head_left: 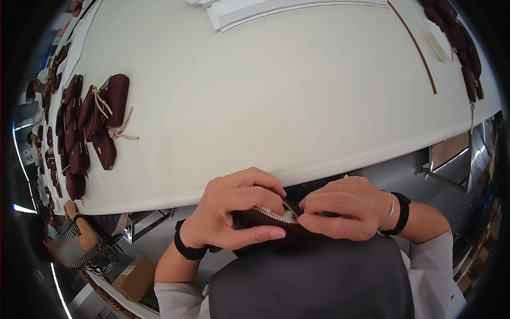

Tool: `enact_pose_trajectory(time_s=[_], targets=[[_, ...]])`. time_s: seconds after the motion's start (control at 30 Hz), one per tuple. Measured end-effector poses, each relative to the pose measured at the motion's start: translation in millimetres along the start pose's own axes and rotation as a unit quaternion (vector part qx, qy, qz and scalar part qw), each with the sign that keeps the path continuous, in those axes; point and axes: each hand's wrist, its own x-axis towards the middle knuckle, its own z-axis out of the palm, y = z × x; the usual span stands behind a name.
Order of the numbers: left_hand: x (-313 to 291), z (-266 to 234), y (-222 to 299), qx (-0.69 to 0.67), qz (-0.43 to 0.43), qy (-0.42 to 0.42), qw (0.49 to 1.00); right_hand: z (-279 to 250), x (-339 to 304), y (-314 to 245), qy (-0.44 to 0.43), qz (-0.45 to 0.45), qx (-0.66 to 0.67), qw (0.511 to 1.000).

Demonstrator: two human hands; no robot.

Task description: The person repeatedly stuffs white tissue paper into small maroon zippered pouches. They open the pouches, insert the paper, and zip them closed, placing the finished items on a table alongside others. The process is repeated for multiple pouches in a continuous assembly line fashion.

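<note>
A dark maroon zipper pouch [283,217] with brass-coloured teeth is held between my hands, just off the table's near edge. Its zipper gapes, and something white shows inside. My left hand [239,208] is closed on the pouch, its fingers over the far side of the opening and the thumb along the near side. At the right end of the zipper, my right hand [342,208] pinches the pouch where the two rows of teeth meet. Its fingers hide the zipper pull. The underside of the pouch is hidden too.
Several maroon pouches [79,158] with beige cords lie piled on the white table [255,106] at left. More pouches [467,48] lie far right, near a thin brown strip [417,45]. White sheets [297,11] lie at the far edge. Another person [74,242] sits at left.
</note>
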Motion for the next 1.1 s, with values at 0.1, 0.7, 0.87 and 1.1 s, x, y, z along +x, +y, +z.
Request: enact_pose_trajectory(time_s=[0.1, 0.7, 0.87, 1.1], targets=[[1, 5, 4, -0.007, -0.016, -0.015, 1.000, -4, -1, -2, 0.012, -0.035, -0.003, 0.999], [1, 24, 6, -0.066, 0.071, -0.003, 0.995, -9, -5, -13, 0.060, -0.090, -0.036, 0.993], [-10, 30, -3, -0.135, 0.037, 0.019, 0.990, -10, -8, -14, 0.063, -0.082, -0.044, 0.994], [-6, 32, 10, -0.037, 0.060, 0.020, 0.997, -9, -6, -15, 0.080, -0.086, -0.069, 0.991]])
